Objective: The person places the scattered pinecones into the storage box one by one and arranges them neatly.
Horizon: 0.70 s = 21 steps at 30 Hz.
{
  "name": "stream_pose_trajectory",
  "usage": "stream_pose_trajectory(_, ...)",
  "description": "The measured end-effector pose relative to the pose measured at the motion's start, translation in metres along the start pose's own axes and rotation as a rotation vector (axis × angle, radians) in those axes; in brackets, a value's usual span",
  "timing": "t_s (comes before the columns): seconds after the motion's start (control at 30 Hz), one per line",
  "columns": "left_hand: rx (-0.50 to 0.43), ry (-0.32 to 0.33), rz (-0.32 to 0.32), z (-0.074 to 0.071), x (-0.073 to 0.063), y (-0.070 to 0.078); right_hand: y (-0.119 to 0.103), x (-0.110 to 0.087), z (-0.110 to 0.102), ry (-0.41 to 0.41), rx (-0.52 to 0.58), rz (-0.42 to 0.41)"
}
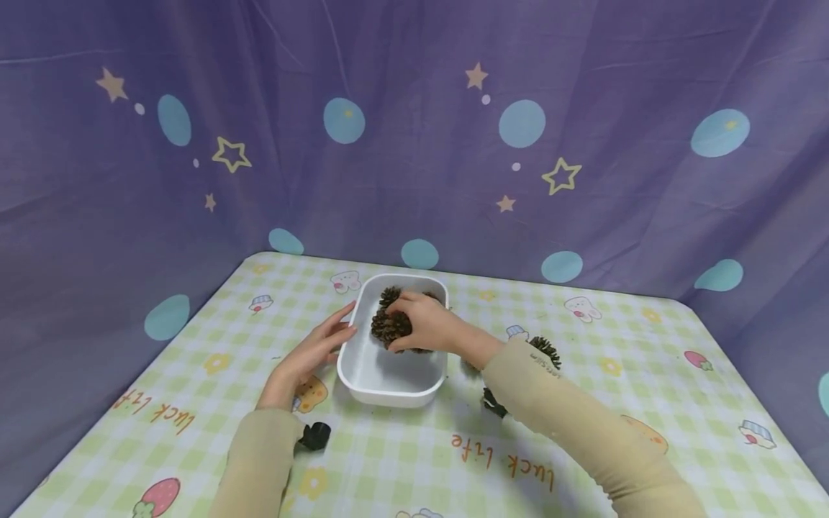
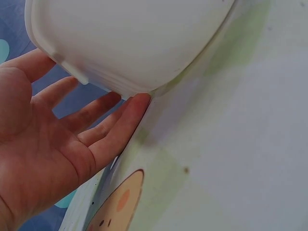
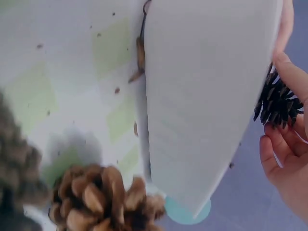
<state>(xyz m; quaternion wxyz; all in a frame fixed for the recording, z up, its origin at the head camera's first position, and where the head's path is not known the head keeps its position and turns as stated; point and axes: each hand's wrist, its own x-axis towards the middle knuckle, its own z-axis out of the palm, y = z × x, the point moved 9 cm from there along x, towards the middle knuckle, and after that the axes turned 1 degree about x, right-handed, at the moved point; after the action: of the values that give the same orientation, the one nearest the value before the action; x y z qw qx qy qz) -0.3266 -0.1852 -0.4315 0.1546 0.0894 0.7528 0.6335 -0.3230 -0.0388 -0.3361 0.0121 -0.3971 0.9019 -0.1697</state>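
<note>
A white rectangular bin (image 1: 388, 398) stands on the checked tablecloth. Inside it, my right hand (image 1: 427, 324) grips a brown pine cone (image 1: 391, 329), fingers and thumb around it; the right wrist view shows this pine cone (image 3: 276, 101) just past the bin's wall (image 3: 207, 72). Another pine cone (image 1: 390, 295) lies toward the bin's far end, and the hand hides part of the contents. My left hand (image 1: 311, 352) touches the bin's left side with spread, nearly straight fingers; its fingertips (image 2: 139, 101) meet the rim and outer wall in the left wrist view.
Right of the bin, partly behind my right sleeve, pine cones (image 1: 545, 351) lie on the cloth. Close by in the right wrist view is a lighter brown pine cone (image 3: 103, 199), with small brown bits scattered around. A purple curtain (image 1: 414, 180) hangs behind the table.
</note>
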Motion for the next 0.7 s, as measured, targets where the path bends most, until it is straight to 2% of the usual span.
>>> stream_pose_trajectory(0.3,0.009,-0.016,-0.005,0.002,-0.001,0.0,-0.011,0.009,0.029,-0.05,-0.063,-0.057)
stream_pose_trajectory(0.53,0.003,-0.012,-0.005,0.002,0.0,-0.002,-0.013,0.015,0.043,-0.036,-0.099,-0.065)
stream_pose_trajectory(0.7,0.004,-0.005,-0.01,0.001,0.0,-0.002,-0.013,0.017,0.045,-0.009,-0.097,-0.063)
